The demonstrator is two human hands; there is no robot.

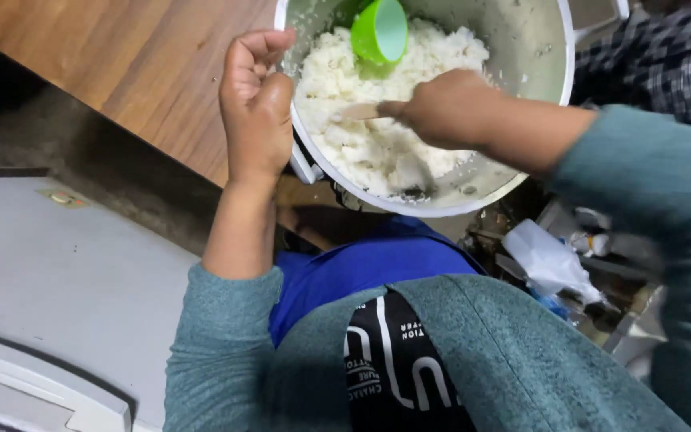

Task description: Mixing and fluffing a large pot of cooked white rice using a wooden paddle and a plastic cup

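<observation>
A large white pot [549, 88] stands at the edge of a wooden table [121, 56], filled with white cooked rice [361, 148]. A green cup [380, 32] lies in the rice at the far side. My left hand [256, 100] grips the pot's rim on its left side, thumb and fingers curled over the edge. My right hand [445, 108] is inside the pot, closed on a wooden spatula [355, 112] whose handle end points left; its blade is buried in the rice. Both my sleeves are teal.
A grey-white appliance top [49, 288] lies at lower left. Crumpled white plastic [549, 264] and clutter sit on the floor at the right. Another person's checked sleeve [665, 56] shows at the top right corner.
</observation>
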